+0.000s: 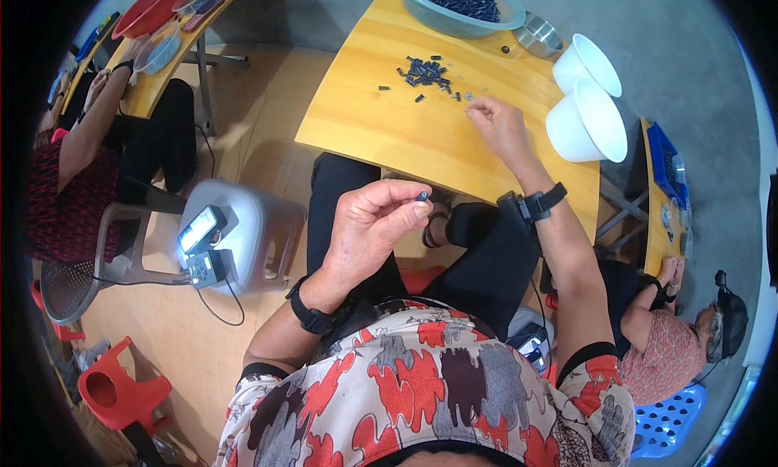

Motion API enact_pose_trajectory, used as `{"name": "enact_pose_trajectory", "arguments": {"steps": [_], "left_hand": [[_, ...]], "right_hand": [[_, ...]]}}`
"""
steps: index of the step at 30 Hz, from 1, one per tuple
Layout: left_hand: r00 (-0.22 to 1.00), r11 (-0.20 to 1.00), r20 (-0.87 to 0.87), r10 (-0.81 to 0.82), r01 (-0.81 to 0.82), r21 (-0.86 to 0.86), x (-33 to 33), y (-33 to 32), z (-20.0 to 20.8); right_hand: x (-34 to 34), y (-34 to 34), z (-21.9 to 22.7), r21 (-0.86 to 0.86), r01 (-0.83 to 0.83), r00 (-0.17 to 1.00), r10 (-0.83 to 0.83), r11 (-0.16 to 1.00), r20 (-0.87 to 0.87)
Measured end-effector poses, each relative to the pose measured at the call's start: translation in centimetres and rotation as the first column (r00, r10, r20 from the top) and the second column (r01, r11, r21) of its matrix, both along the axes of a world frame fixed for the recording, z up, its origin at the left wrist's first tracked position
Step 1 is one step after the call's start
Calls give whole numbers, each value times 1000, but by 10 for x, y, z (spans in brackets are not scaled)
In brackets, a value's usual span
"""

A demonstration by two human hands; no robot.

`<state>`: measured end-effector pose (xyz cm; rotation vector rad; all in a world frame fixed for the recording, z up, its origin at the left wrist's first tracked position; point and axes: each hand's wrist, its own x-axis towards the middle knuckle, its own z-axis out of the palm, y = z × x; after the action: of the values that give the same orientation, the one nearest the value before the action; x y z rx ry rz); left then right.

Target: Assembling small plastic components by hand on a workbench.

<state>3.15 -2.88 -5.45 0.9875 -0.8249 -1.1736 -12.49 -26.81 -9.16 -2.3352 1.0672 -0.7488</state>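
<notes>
While the left hand pinches a small dark cylinder between thumb and forefinger, just short of the wooden table, the right hand is over the tabletop, its grip unclear. The cylinder looks light, stiff and perhaps slippery, best held by its sides. Farther out are a loose pile of dark pieces and a filled bowl.

A short-sleeved shirt is worn, its pale cloth covered with drip-edged patches of red, grey and dark maroon. The sleeves are edged in black. Both wrists are circled by black straps; black trousers are worn below.
</notes>
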Motion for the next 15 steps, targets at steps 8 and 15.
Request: {"name": "enact_pose_trajectory", "arguments": {"steps": [8,15], "left_hand": [[1000,1000,-20,11,-11,0,8,-7,-2],[998,1000,-57,-9,10,19,11,-8,1]], "right_hand": [[31,-30,-6,-186,-46,993,25,981,-112],[37,-41,-8,-207,-72,977,28,976,-210]]}}
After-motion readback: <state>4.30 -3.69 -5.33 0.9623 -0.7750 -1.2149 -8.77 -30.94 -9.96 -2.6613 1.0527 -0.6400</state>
